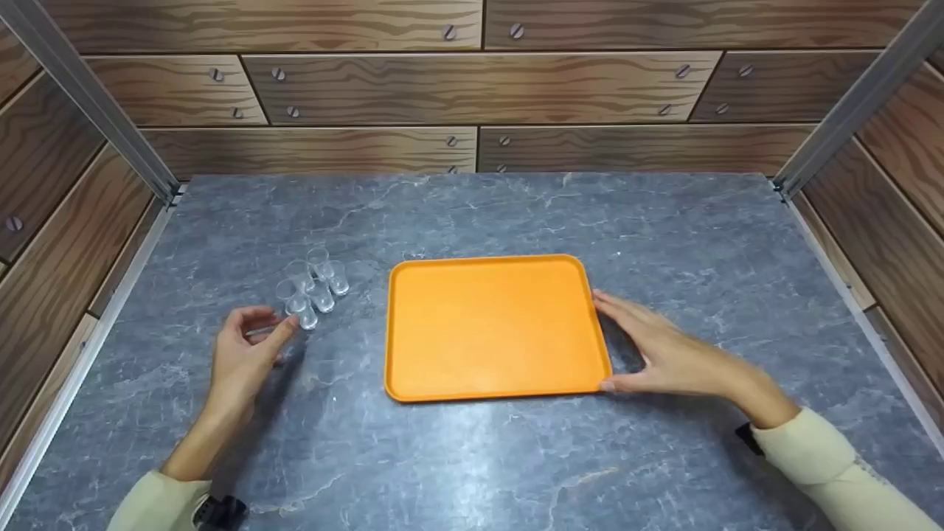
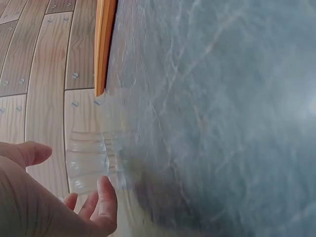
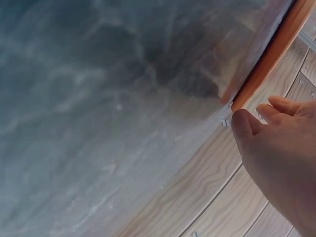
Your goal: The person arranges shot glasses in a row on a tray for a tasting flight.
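Several small clear glasses [image 1: 322, 297] stand upright in a tight cluster on the left of the table. My left hand [image 1: 247, 346] is right at the nearest of them, its thumb and fingers apart and loosely bent. From the left wrist, the glasses [image 2: 88, 160] show between thumb and fingers, with nothing gripped. An orange rectangular tray [image 1: 494, 328] lies flat at the middle of the table. Along its right side my right hand [image 1: 664, 358] touches the rim, fingers extended toward the upper part and thumb by the lower right corner. The right wrist view has the hand against the tray's edge [image 3: 271, 57].
The grey marbled table [image 1: 442, 457] fills the foreground. Wood-patterned panels [image 1: 479, 88] wall it at the back and both sides, with metal corner posts [image 1: 848, 99]. Bare tabletop separates the glasses from the tray's left edge.
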A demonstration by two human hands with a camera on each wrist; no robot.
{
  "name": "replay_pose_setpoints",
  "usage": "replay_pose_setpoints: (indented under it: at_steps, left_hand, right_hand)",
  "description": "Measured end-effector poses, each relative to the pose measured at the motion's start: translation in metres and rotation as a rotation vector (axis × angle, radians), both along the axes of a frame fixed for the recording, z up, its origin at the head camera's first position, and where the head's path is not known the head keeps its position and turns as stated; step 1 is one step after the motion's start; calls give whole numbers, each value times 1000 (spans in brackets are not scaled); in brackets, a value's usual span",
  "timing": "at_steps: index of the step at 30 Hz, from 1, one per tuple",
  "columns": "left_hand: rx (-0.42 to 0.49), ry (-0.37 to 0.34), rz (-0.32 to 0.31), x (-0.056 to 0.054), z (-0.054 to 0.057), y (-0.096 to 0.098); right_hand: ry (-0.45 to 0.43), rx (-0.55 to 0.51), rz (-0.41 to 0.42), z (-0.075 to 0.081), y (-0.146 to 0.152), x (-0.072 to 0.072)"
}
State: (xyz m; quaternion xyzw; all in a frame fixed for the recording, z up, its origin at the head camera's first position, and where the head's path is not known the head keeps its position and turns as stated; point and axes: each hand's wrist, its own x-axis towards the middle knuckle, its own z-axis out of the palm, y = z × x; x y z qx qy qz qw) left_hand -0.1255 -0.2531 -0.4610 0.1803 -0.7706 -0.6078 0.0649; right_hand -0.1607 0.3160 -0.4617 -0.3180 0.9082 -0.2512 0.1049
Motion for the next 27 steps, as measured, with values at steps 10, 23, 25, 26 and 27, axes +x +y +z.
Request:
replay_pose_setpoints:
  at_steps: [10,23,25,26,27]
  left_hand:
    - [-20,-17,-17,-5,-3,0]
    - [28,1,-6,-1,-8,2]
    - [34,8,-1,-3,-8,2]
    - [36,10,-1,-4,-7,3]
    - [40,11,-5,-5,-7,3]
  right_hand:
    - [-26,21,5,-2,-4,-3]
    - [-79,39,10,1,-5,-8]
    - [-78,35,14,2,-5,-9]
    - [-77,32,15,3,-5,-9]
    - [-78,29,14,4,-5,-10]
